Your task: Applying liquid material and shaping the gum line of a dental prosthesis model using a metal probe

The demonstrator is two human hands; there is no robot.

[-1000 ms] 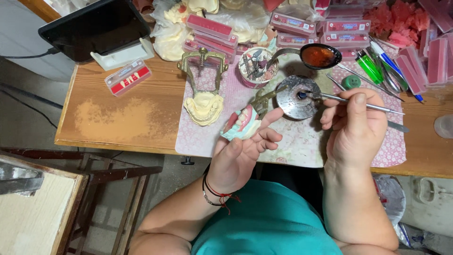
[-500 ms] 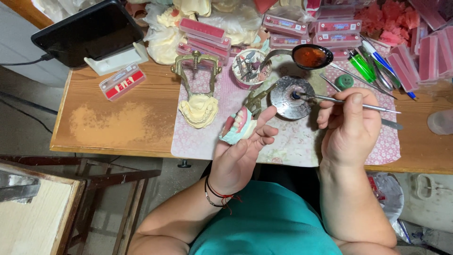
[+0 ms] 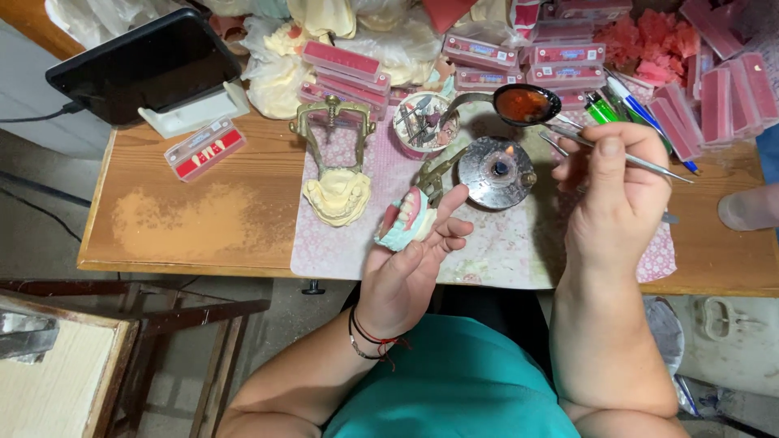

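Right hand [image 3: 621, 191], centre right: grip pinching a thin metal tool [image 3: 617, 148], lying left-to-right, tip toward upper left. Left hand [image 3: 410, 268], centre: grip cradling a denture model [image 3: 406, 221].

One head-worn camera — looking steeply down, close over the table [image 3: 203, 227].

A workshop for making false teeth – on a wooden table [image 3: 203, 227]. Plaster tooth casts [image 3: 337, 197], one in a metal frame [image 3: 331, 130]. Stacks of pink boxes [image 3: 519, 53], lumps of pink wax [image 3: 653, 36], a small burner [image 3: 497, 170], a spoon [image 3: 523, 104] of melted wax, a cup of tools [image 3: 422, 123] – all crowded close.
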